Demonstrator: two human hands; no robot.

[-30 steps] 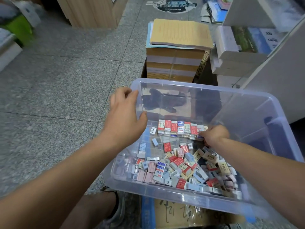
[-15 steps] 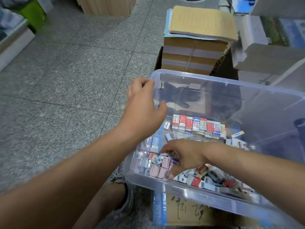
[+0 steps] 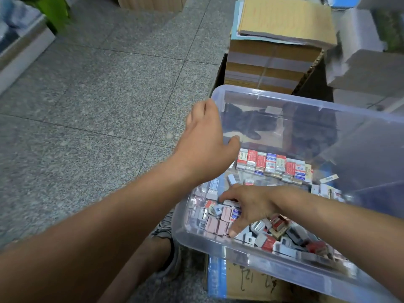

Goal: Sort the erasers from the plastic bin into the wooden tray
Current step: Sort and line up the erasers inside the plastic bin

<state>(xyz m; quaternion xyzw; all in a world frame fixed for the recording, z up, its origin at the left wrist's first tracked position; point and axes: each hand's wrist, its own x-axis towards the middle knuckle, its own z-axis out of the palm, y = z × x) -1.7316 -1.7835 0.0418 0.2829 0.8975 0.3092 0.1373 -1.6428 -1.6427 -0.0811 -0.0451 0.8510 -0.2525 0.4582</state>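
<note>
Plastic bin (image 3: 262,92): picking erasers (image 3: 271,164).
My left hand (image 3: 205,147) is gripping its rim, steadying it; my right hand (image 3: 253,204), fingers spread, is reaching over the loose ones.

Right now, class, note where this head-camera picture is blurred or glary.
Head view: the white boxes at top right are smeared by blur; the clear far wall of the plastic bin shows dark reflections and pale glare; the lined-up erasers read fairly sharp.

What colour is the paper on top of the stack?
The paper is tan, seen in head view.
</note>
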